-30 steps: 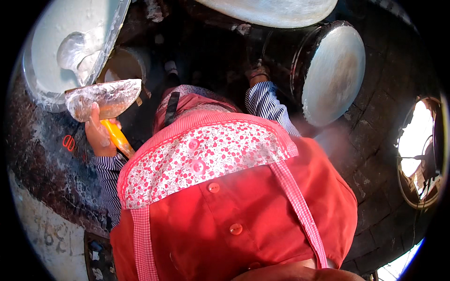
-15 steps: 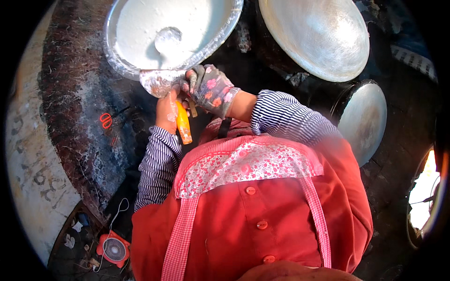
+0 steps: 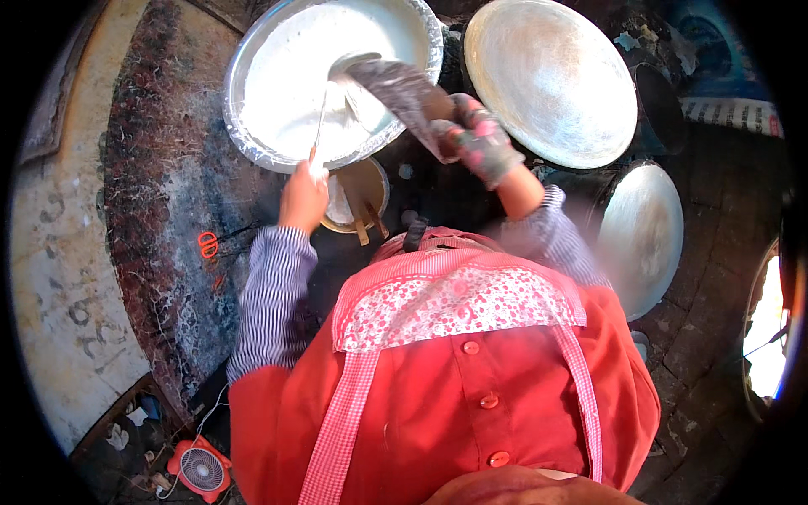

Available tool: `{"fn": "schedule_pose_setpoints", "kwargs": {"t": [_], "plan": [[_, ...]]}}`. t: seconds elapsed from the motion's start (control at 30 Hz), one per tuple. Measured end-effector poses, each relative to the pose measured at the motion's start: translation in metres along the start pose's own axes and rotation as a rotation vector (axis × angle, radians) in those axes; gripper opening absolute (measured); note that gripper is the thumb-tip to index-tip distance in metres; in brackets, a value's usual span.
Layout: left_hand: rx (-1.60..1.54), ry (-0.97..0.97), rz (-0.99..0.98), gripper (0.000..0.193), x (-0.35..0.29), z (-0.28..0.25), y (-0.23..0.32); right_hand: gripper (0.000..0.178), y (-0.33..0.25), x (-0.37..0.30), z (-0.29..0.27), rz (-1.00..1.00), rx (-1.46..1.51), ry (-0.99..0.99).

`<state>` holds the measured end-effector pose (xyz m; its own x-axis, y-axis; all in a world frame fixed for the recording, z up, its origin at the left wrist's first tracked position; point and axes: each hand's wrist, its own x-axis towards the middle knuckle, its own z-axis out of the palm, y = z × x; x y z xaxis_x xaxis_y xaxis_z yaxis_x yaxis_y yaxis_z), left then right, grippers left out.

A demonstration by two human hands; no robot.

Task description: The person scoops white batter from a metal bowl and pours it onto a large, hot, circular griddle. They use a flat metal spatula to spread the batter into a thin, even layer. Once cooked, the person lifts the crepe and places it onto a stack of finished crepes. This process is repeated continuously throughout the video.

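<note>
My bare left hand is closed around the handle of a ladle that slants up into a wide metal basin. White, batter-like liquid lies in the basin. My right hand, in a flowered glove, grips a broad flat scraper, blurred by motion. The scraper reaches over the basin's right side, its tip by the ladle's head; I cannot tell whether they touch. Below the basin, beside my left hand, stands a small pot with wooden-handled tools in it.
Two round metal griddles stand to the right, a large one and a smaller one. On the stained surface at left lie orange-handled scissors. A small orange fan with a white cable sits at the lower left.
My hands have moved apart. The right carried the scraper up and right, over the basin. The yellow handle below my left hand no longer shows, and the small pot has come into sight.
</note>
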<state>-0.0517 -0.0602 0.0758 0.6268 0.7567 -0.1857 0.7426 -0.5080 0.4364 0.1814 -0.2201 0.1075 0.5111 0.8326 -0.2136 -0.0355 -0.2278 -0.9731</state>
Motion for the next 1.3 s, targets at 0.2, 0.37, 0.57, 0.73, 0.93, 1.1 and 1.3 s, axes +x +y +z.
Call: {"fn": "schedule_pose_setpoints", "kwargs": {"t": [0.2, 0.37, 0.57, 0.73, 0.93, 1.1, 1.3], "plan": [[0.357, -0.451, 0.064, 0.022, 0.020, -0.043, -0.020, 0.045, 0.028, -0.023, -0.044, -0.010, 0.156, -0.008], [-0.485, -0.900, -0.529, 0.017, 0.035, -0.049, -0.017, 0.058, 0.054, -0.042, -0.058, 0.036, 0.446, 0.168], [0.548, -0.496, 0.356, 0.017, 0.078, 0.014, -0.018, 0.042, 0.029, -0.047, -0.057, 0.179, 0.421, 0.220], [0.508, -0.620, 0.238, 0.021, 0.069, -0.073, -0.061, 0.036, 0.030, -0.036, -0.055, 0.041, 0.136, 0.113], [-0.656, -1.162, -0.636, 0.020, 0.089, -0.066, -0.045, 0.032, -0.004, 0.019, -0.045, -0.461, -0.974, 0.004], [-1.441, -1.376, -0.798, 0.025, 0.088, 0.003, -0.070, 0.018, -0.016, 0.089, -0.013, -0.716, -1.425, -0.297], [-1.647, -1.246, -0.719, 0.021, 0.050, 0.003, -0.047, 0.018, -0.002, 0.149, 0.045, -0.509, -1.670, -0.662]]}}
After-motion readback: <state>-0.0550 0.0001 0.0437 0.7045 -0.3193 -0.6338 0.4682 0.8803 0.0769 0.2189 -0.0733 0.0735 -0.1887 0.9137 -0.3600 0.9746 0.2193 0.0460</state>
